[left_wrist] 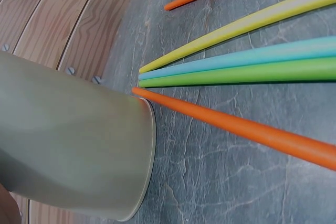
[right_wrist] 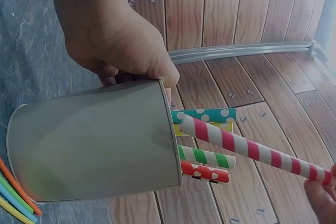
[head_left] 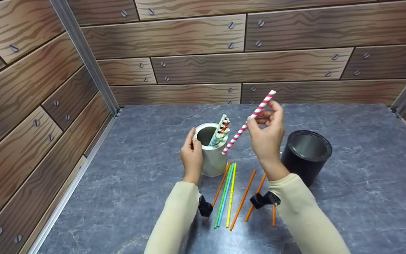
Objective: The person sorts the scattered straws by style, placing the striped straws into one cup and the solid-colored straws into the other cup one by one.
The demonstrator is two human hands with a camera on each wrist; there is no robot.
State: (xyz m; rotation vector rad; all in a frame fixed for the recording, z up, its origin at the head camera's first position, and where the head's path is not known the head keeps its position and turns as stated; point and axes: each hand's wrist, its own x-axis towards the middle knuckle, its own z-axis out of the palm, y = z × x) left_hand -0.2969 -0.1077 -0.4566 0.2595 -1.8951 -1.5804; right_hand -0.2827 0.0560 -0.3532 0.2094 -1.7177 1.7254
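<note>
My left hand (head_left: 191,158) grips the pale grey can (head_left: 214,162) at its left side, fingertips up at the rim. Patterned paper straws (head_left: 220,130) lean inside it, their ends sticking out. The right wrist view shows a teal dotted straw (right_wrist: 210,115), a green-striped straw (right_wrist: 210,157) and a red straw with white hearts (right_wrist: 207,171) among them. Between thumb and fingers my right hand (head_left: 268,139) pinches a pink-and-white striped paper straw (head_left: 238,134) by its upper half. This straw slants down to the left, and its lower end overlaps the can's right rim in the head view.
Right of my right hand stands an open black can (head_left: 305,165). Thin sticks lie on the dark marbled tabletop (head_left: 136,176) between my forearms: several orange sticks (head_left: 242,201), a green stick (head_left: 222,197), a blue stick (head_left: 227,197) and a yellow stick (head_left: 231,197). Wood-patterned walls (head_left: 196,70) enclose the back and sides.
</note>
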